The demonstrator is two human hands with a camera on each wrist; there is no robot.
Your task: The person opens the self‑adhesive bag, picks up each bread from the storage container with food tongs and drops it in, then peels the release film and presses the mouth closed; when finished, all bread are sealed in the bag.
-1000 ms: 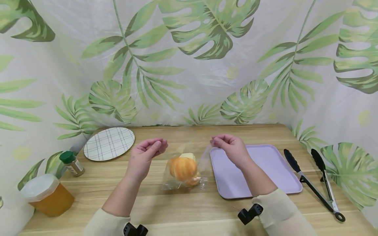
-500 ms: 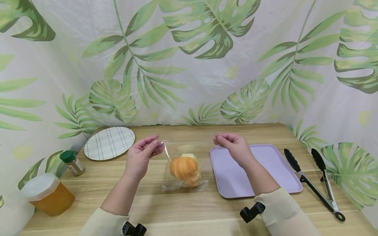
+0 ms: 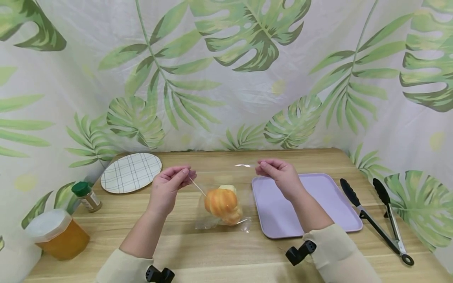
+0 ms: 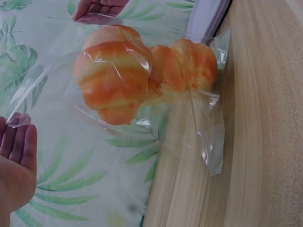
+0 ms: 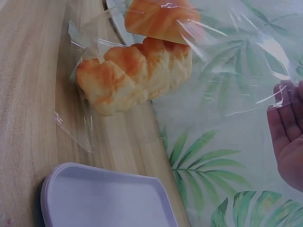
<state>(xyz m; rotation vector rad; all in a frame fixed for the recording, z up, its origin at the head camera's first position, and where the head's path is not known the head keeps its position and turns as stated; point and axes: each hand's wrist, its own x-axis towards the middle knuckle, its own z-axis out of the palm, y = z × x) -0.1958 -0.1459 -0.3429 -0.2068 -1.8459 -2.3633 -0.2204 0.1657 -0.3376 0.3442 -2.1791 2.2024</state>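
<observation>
A clear plastic bag (image 3: 206, 225) hangs between my hands, its lower edge close to the wooden tabletop. Inside are a rounded orange-striped bread roll (image 3: 220, 200) and a braided bread (image 5: 135, 73); a pale yellow piece (image 3: 228, 188) shows behind the roll. My left hand (image 3: 167, 188) pinches the upper left of the bag between thumb and fingers. At the opposite upper corner, my right hand (image 3: 279, 177) pinches the film, above the tray's far left corner. The wrist views show the film stretched between the fingers.
Right of the bag lies a lilac tray (image 3: 329, 200), with black-tipped tongs (image 3: 380, 220) beyond it. On the left stand a checked oval plate (image 3: 131, 173), a green-capped spice jar (image 3: 86, 197) and a white-lidded amber tub (image 3: 58, 236). A leaf-patterned cloth (image 3: 226, 98) hangs behind.
My left hand has shifted slightly left and my right hand slightly right, widening the gap between them. The bag's film is pulled tauter, and the bread inside has turned a little.
</observation>
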